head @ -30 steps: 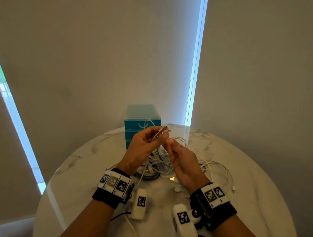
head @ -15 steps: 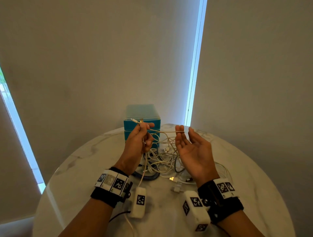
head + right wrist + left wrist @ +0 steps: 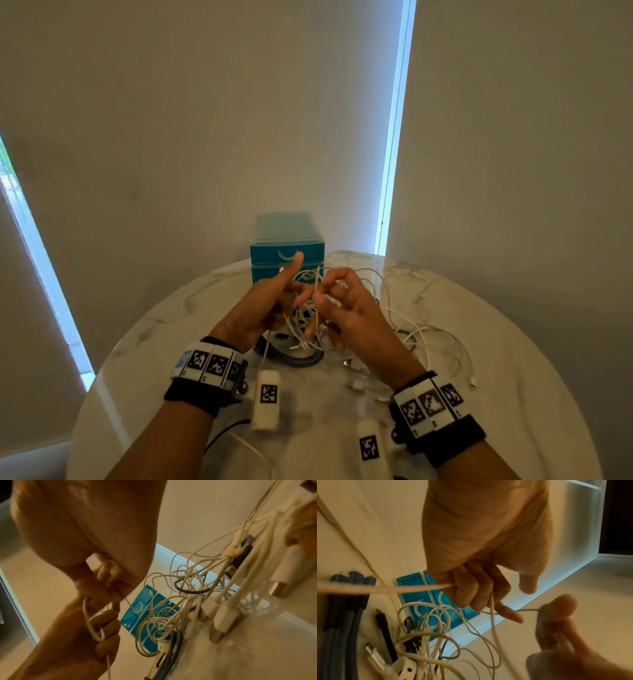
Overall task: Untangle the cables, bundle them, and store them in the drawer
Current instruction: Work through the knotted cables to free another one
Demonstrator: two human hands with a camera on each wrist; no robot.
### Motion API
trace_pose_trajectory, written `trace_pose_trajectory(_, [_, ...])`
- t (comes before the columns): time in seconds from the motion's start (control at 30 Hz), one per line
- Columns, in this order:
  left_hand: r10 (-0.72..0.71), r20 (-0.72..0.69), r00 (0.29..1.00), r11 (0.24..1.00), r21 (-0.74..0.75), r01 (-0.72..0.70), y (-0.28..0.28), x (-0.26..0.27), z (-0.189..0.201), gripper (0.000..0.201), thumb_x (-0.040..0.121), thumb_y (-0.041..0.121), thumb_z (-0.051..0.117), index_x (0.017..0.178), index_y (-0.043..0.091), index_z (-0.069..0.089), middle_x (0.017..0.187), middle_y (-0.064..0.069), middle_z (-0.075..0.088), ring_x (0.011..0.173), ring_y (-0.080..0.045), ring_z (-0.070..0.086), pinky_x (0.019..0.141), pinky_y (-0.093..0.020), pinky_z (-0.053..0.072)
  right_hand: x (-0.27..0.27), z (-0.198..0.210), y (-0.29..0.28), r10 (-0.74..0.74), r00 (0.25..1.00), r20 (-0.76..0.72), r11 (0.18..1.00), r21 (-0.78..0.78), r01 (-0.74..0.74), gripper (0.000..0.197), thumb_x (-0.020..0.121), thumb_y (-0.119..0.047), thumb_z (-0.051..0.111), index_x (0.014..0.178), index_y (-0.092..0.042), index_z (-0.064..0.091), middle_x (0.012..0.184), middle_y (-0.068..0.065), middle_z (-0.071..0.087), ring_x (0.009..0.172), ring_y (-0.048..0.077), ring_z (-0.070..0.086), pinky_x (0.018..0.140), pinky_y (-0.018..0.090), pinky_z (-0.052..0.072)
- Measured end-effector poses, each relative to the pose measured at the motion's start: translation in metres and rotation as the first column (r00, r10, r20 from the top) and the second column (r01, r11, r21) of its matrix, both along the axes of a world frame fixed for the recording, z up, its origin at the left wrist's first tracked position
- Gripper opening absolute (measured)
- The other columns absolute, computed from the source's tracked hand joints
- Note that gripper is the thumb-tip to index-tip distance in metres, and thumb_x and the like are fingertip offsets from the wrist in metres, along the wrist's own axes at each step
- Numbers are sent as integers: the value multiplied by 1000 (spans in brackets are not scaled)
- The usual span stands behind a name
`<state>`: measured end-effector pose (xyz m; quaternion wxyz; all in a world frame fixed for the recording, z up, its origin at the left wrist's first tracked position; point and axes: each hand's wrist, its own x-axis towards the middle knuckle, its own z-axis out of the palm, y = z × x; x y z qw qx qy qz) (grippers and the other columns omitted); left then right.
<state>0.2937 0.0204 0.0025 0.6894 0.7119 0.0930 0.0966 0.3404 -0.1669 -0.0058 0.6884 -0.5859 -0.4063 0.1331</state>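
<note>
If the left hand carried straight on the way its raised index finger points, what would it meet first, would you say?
Probably the teal drawer unit: the left hand, gripping a white cable, points at its top drawer front. Depth is unclear, so a gap may remain.

A round white marble table (image 3: 496, 342) with grey veining stands close to plain beige roller blinds (image 3: 205, 120). Cool daylight shows through a narrow gap between the blinds (image 3: 394, 137) and along a window strip (image 3: 30, 240) at left.
</note>
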Motion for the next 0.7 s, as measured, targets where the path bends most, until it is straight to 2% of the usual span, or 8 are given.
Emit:
trace_pose_trajectory(0.07, [0, 58, 998, 999, 33, -2, 0, -1, 1, 66, 90, 79, 63, 95, 16, 83, 63, 1, 34, 59, -15, 21, 60, -35, 14, 2, -7, 2, 86, 995, 56, 983, -169, -75, 14, 111, -9, 56, 112, -10, 43, 112, 12, 80, 76, 32, 76, 44, 25, 45])
trace_pose_trajectory(0.17, [30, 169, 985, 991, 123, -51, 0, -2, 2, 40, 97, 56, 69, 91, 17, 81, 57, 4, 39, 53, -13, 29, 50, -28, 23, 3, -11, 4, 110, 994, 5, 960, -258, -105, 16, 108, -9, 61, 107, -14, 46, 110, 13, 82, 89, 30, 79, 54, 28, 53])
trace_pose_trajectory(0.27, [-36, 259, 965, 991, 133, 1, 0, -6, 6, 35, 102, 47, 65, 87, 18, 76, 58, 2, 32, 53, -14, 24, 52, -31, 21, 3, -5, 4, 40, 980, -197, 984, -163, -73, 10, 110, -18, 58, 112, -11, 52, 113, 16, 81, 101, 31, 79, 69, 32, 60])
trace_pose_trajectory(0.4, [-190, 288, 939, 961, 249, 119, -5, -14, 14, 34, 104, 41, 62, 85, 16, 75, 56, 3, 37, 52, -14, 27, 52, -29, 22, 18, -8, 3, -38, 852, -522, 996, -89, -9, 45, 112, -40, 46, 124, -1, 67, 117, 17, 80, 102, 32, 79, 80, 39, 62])
trace_pose_trajectory(0.5, [-341, 196, 919, 900, 352, 259, -13, -20, 15, 24, 101, 34, 65, 84, 25, 79, 59, 10, 57, 52, -10, 37, 53, -29, 27, 27, -16, 2, 22, 745, -666, 999, 42, 8, 61, 105, -53, 57, 131, 1, 68, 121, 19, 78, 91, 26, 79, 76, 37, 64])
trace_pose_trajectory(0.57, [-425, 76, 902, 831, 427, 356, -20, -20, 15, 20, 101, 27, 69, 91, 15, 82, 73, 9, 73, 60, -8, 53, 61, -27, 40, 33, -17, -2, 183, 637, -748, 970, 242, 5, 61, 104, -47, 64, 137, 4, 60, 134, 20, 72, 86, 24, 79, 65, 35, 64])
trace_pose_trajectory(0.63, [-444, -46, 895, 777, 479, 410, -20, -16, 12, 21, 100, 21, 72, 94, 4, 81, 79, 10, 79, 72, -1, 67, 74, -16, 49, 42, -15, -9, 319, 579, -751, 909, 415, 38, 57, 104, -38, 69, 141, 5, 59, 140, 18, 69, 96, 23, 78, 72, 35, 66])
trace_pose_trajectory(0.7, [-381, -120, 917, 757, 529, 384, -13, -13, 7, 24, 97, 28, 76, 99, 6, 84, 91, 6, 83, 89, -4, 75, 87, -16, 53, 51, -13, -13, 368, 554, -747, 856, 505, 112, 46, 103, -27, 70, 136, 4, 63, 126, 14, 74, 103, 21, 75, 86, 31, 65])
